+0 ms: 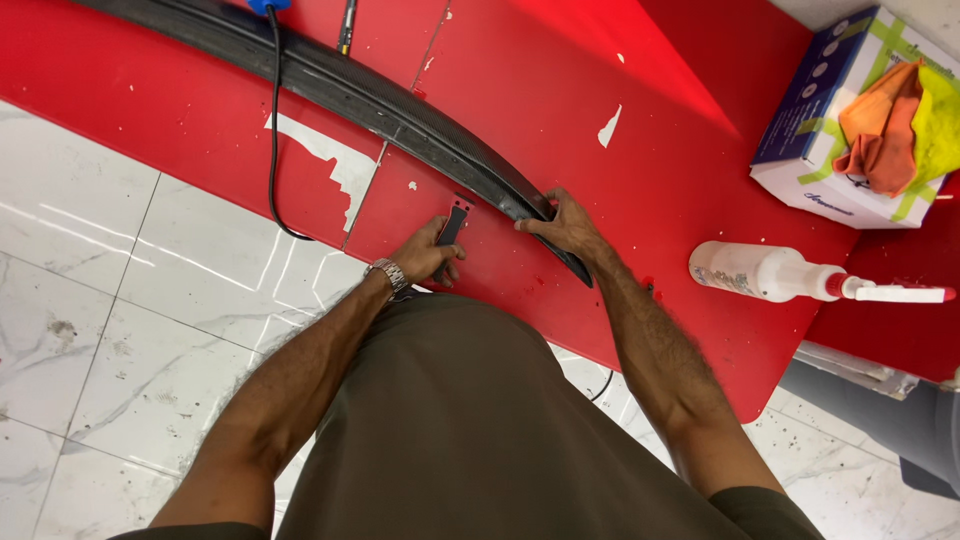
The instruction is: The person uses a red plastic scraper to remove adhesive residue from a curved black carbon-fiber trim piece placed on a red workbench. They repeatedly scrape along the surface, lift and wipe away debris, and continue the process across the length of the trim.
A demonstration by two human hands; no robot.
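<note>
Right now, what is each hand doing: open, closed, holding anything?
Left hand: closed around a small dark scraper on the red table.
Right hand: fingers pressed on the end of the long black strip, not gripping it.

Blue-and-white cardboard box (835, 110) with green stripes at table's (680, 150) far right corner, tilted, orange and yellow cloths (895, 125) spilling from open top. Below it, white spray bottle (770, 272) lying on side, pale label wrapped around body, red-collared nozzle pointing right.

Both arms extended forward; left hand (425, 256) curled closed; right hand (566, 226) fingers spread, pressing down.
</note>
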